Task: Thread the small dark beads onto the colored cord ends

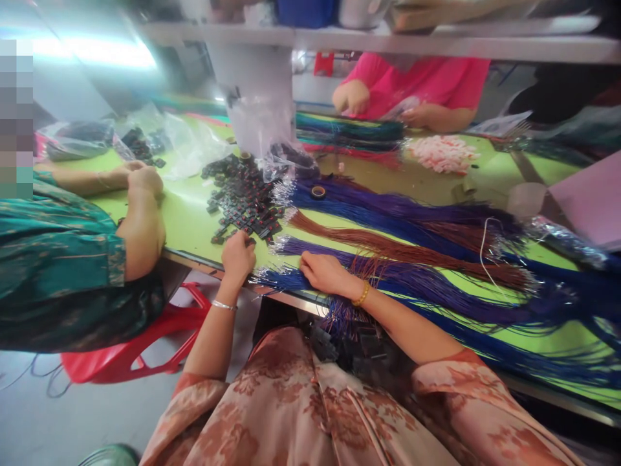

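Note:
My left hand [237,259] is closed in a pinch at the near edge of a heap of small black plastic connectors [242,194], some with red spots. A dark connector [250,242] shows at its fingertips, partly covered. To the right, my right hand [324,272] rests with curled fingers over the end of a blue wire bundle [279,278] with bare silvery tips. Its fingers close on blue wire, though how many strands is hidden. Purple wires [303,246] and brown wires [349,234] lie just beyond it.
A co-worker in green [63,252] sits at left, hands on the table [187,223]; a person in pink [417,84] works across. Around are a tape roll [318,192], plastic bags [194,149], pale pieces [441,154], a red stool [121,362] and an overhead shelf [436,46].

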The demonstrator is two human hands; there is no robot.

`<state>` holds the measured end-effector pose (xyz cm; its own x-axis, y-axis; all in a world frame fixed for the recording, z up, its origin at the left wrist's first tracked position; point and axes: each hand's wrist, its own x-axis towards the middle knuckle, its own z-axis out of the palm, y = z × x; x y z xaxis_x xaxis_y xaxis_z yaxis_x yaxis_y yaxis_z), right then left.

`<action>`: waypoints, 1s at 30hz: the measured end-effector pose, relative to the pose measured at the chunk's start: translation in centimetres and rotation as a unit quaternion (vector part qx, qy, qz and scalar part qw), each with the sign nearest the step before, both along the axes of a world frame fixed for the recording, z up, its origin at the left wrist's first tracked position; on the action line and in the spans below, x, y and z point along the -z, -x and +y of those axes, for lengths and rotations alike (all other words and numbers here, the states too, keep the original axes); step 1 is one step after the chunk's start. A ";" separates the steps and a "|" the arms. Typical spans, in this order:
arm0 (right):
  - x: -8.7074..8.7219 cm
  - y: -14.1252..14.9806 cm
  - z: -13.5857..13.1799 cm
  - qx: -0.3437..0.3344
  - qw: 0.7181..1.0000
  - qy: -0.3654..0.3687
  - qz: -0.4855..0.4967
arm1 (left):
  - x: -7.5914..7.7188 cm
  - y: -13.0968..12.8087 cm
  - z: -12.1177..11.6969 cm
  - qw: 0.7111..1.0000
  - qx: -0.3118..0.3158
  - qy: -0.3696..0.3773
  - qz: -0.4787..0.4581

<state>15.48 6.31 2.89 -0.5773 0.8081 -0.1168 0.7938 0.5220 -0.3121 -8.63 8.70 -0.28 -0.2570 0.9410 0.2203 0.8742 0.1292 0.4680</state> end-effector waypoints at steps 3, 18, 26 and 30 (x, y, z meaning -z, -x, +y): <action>0.3 -0.1 0.2 -0.031 0.999 -0.005 0.007 | -0.8 0.0 -0.9 0.995 -0.008 -0.071 -0.071; 0.6 -0.6 1.2 -0.013 0.998 0.031 0.048 | -2.0 -4.6 -5.0 0.720 0.073 -0.039 -0.689; 0.1 -0.1 1.0 -0.037 0.998 0.035 0.046 | -2.1 -5.3 -5.1 0.706 0.064 -0.035 -0.705; -0.2 -0.6 1.1 -0.041 0.998 0.020 0.039 | -2.1 -5.2 -5.3 0.694 0.052 -0.035 -0.717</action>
